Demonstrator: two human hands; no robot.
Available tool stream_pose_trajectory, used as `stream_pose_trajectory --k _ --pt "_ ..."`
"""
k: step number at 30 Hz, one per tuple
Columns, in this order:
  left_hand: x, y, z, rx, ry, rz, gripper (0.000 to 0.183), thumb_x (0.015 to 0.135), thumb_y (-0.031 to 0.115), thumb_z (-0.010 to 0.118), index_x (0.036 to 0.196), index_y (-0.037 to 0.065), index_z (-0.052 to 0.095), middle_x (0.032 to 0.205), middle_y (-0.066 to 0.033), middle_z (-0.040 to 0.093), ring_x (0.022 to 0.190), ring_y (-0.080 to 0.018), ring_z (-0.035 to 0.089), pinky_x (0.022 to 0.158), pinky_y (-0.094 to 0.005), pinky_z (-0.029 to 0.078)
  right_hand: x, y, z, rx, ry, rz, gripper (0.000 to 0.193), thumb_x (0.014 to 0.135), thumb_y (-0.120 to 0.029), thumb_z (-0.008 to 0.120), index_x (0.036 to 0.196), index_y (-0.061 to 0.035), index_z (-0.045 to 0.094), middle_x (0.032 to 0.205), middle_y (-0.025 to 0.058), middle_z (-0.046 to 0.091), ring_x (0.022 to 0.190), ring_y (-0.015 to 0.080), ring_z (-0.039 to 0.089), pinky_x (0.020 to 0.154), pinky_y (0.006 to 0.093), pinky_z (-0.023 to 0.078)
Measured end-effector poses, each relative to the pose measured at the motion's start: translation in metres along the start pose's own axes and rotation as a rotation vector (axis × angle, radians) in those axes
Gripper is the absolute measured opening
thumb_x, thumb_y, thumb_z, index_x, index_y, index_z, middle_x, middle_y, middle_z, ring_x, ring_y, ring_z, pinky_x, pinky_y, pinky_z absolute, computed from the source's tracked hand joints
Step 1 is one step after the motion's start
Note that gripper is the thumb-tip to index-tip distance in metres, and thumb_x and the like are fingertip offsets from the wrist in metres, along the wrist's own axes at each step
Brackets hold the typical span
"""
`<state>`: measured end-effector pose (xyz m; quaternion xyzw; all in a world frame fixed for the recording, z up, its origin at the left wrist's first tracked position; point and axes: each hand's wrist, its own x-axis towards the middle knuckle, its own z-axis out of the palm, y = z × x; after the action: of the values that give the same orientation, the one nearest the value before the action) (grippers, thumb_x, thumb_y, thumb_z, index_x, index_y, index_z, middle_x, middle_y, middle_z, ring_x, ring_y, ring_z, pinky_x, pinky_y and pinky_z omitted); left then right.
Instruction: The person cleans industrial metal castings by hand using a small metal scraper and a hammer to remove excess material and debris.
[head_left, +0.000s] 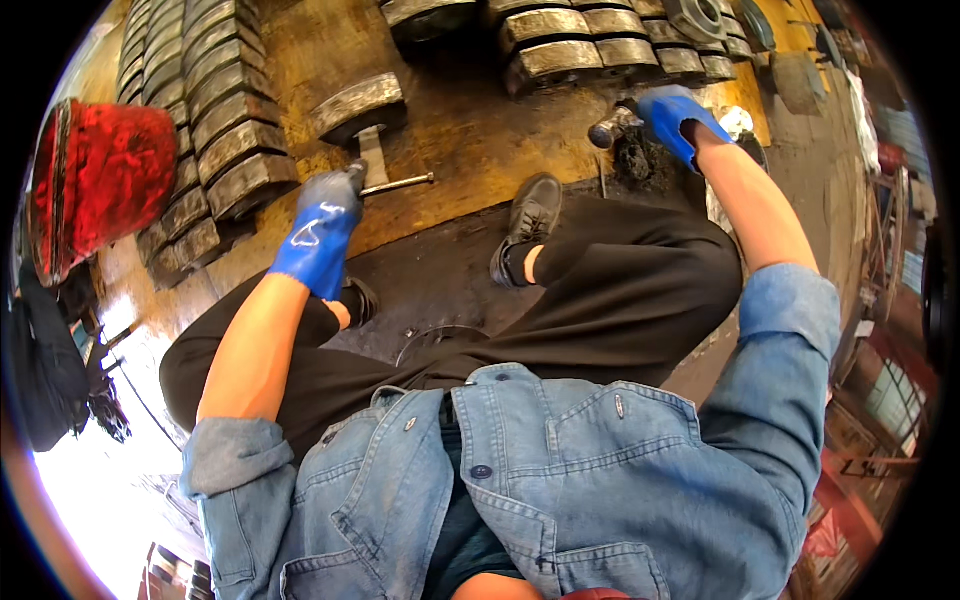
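My left hand [330, 205], in a blue and grey glove, is closed around a thin metal rod [400, 185] whose small knobbed end points right. Just beyond it, a flat metal strip [372, 152] reaches from my fingers to a curved metal block [360, 105] on the worn wooden surface. Off to the right, my right hand [675, 115], also gloved in blue, is closed on a hammer [613, 128]; its blunt metal head shows left of the glove, while the glove hides most of the handle. A dark, greasy clump [640, 163] lies just below the hammer.
Stacked rows of curved metal blocks [235, 120] stand at the far left, with more blocks [555, 60] along the far side. A red bucket [105, 180] is at the left edge. A metal ring [697, 18] rests on the far-right blocks. My shoe [535, 210] touches the wooden edge.
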<state>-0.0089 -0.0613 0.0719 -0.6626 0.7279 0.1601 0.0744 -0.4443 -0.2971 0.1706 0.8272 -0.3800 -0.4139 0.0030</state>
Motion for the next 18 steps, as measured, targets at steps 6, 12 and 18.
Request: stream_pose_trajectory --k 6,12,18 --pt "0.000 0.008 -0.008 0.012 -0.037 -0.055 0.045 0.074 0.006 0.057 0.118 0.014 0.058 0.077 -0.0200 0.064 0.077 -0.0374 0.064 0.068 -0.0475 0.049 0.044 0.018 0.137 0.298 -0.207 0.536 0.034 0.089 -0.019 0.054 0.122 -0.0103 0.060 0.126 0.0125 0.059 0.113 0.0265 0.060 0.096 0.0396 0.047" --pt "-0.002 0.020 -0.025 0.048 -0.246 -0.181 0.028 0.087 0.010 0.048 0.114 0.007 0.057 0.094 -0.0198 0.067 0.089 -0.0363 0.065 0.077 -0.0460 0.051 0.020 0.012 0.198 0.265 -0.113 0.531 0.032 0.085 -0.026 0.058 0.116 -0.0192 0.064 0.116 0.0104 0.065 0.105 0.0274 0.064 0.080 0.0425 0.053" --pt "-0.004 0.033 -0.043 -0.031 -0.291 -0.244 0.029 0.088 0.007 0.045 0.116 0.006 0.054 0.109 -0.0173 0.065 0.104 -0.0331 0.062 0.085 -0.0442 0.050 -0.018 0.004 0.016 0.357 0.353 0.424 0.050 0.082 -0.036 0.068 0.124 -0.0123 0.056 0.119 0.0139 0.063 0.104 0.0319 0.063 0.086 0.0404 0.051"
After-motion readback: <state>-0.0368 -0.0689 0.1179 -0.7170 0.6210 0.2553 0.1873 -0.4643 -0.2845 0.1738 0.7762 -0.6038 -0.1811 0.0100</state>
